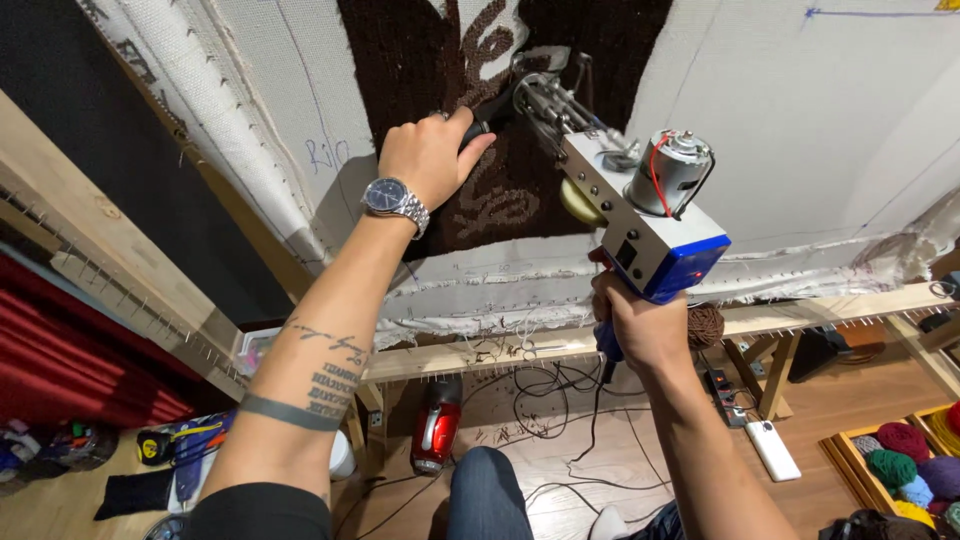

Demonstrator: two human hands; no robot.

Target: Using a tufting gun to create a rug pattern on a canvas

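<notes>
The right hand [640, 325] has its grip closed around the blue handle of a tufting gun [640, 215], low and right of centre. The left hand [432, 155], wearing a silver wristwatch [393, 200] with a dark dial, grips the gun's black front handle, higher up and left of centre. The forearm below the watch carries dark tattooed lettering and a band.

The tufting gun is a white and blue box with a silver cylindrical motor and red wire on top; its metal needle end presses against a stretched backing cloth [800, 120]. At that spot the cloth holds a dark brown tufted patch [410, 60] with lighter brown curling shapes in it. The rest of the cloth is off-white, with thin blue drawn lines at upper right and faint blue handwriting left of the patch.

The cloth is hooked onto a wooden frame [560, 345] edged with small nails. A ball of brown yarn [705, 325] sits just beside the right hand on the frame's lower rail.

On the wooden floor below lie tangled black cables [545, 400], a red handheld appliance [437, 430], a white rectangular power bank [773, 450] and, at lower right, a wooden crate of yarn balls [905, 465] in red, green, purple and pale blue. At far left hangs red fabric [60, 350].
</notes>
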